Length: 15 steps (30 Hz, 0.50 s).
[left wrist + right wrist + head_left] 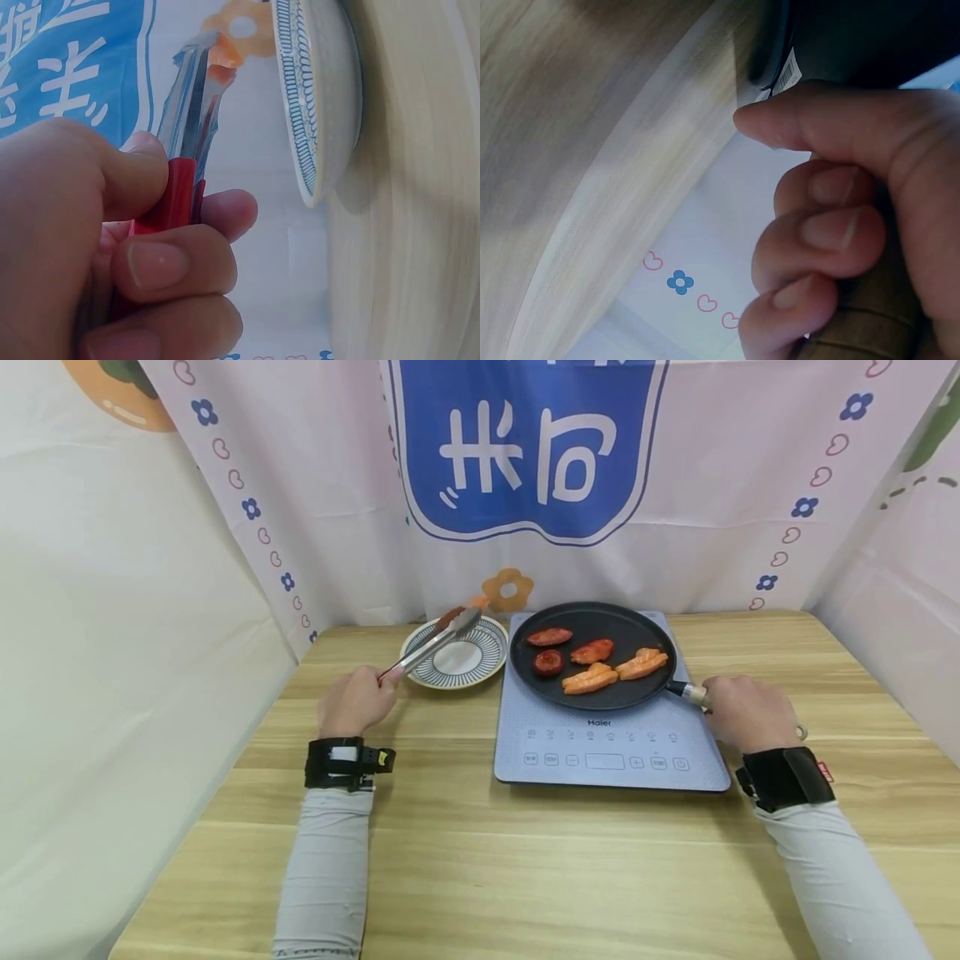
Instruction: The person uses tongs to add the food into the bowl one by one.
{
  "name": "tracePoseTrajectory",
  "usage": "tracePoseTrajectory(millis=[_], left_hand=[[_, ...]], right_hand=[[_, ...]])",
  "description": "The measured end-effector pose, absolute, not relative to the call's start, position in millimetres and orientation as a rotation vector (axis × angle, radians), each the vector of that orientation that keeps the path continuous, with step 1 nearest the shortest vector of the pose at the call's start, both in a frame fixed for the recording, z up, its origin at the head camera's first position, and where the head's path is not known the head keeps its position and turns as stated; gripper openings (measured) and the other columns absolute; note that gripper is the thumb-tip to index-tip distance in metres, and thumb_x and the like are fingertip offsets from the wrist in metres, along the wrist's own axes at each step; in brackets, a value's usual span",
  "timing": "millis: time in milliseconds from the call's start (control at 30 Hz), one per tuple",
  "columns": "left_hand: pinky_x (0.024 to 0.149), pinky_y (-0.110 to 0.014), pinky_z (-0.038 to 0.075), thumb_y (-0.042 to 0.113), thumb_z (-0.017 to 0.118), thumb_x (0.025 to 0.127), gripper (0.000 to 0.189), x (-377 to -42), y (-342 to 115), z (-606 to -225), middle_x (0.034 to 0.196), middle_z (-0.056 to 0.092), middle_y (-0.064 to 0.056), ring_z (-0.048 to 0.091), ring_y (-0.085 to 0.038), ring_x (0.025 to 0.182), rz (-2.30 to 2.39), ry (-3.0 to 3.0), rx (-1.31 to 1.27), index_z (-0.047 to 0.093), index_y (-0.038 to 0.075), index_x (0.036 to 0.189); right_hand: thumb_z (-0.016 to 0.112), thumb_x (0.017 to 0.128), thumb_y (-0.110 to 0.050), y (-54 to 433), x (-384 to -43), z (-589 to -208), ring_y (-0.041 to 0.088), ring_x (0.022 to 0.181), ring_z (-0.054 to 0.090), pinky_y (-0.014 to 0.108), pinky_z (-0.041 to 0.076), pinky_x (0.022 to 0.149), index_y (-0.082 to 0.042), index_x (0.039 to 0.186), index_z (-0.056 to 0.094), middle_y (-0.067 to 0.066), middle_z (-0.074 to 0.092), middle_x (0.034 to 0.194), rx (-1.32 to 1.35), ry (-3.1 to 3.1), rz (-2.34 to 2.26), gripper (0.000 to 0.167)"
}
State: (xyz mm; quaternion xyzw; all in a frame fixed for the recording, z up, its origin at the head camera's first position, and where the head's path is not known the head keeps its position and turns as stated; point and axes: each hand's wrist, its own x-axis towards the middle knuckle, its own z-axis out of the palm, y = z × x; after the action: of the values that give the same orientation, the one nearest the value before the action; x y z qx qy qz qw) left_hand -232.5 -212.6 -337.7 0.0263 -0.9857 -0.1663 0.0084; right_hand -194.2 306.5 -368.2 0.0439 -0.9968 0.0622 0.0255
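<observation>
In the head view my left hand (pixel 352 700) grips metal tongs (pixel 442 639) above a patterned plate (pixel 459 683). Between the tong tips is a small orange piece of food (pixel 478 602); in the left wrist view my fingers wrap the tongs' red grip (pixel 174 196). My right hand (pixel 752 712) holds the handle (pixel 693 694) of a black frying pan (pixel 626 631), its wooden part showing under my fingers in the right wrist view. Inside the pan lie two orange, salmon-like pieces (pixel 590 679) and three reddish pieces (pixel 592 651).
Under the pan is a light-coloured induction cooktop (pixel 600 747), with its touch panel facing me. The plate stands to its left on the wooden table (pixel 480 868). A printed cloth (pixel 330 485) hangs behind the table, and pale cloth covers both sides.
</observation>
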Motion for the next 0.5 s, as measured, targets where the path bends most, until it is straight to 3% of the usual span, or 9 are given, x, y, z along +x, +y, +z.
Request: tracePoseTrajectory(millis=[500], left_hand=[[0.051,-0.034,0.033,0.060,0.036,0.110,0.060,-233.6,-208.8,-336.7,0.068,0.046,-0.002,0.046,-0.021,0.059,-0.526,-3.041,0.061,0.048,0.014,0.074]], right_hand=[[0.074,0.089,-0.003,306.6,-193.3,-367.2,0.028,0.066,0.053,0.039,0.043,0.055,0.003,0.098,0.071,0.011,0.063,0.075,0.145,-3.080,0.188,0.011]])
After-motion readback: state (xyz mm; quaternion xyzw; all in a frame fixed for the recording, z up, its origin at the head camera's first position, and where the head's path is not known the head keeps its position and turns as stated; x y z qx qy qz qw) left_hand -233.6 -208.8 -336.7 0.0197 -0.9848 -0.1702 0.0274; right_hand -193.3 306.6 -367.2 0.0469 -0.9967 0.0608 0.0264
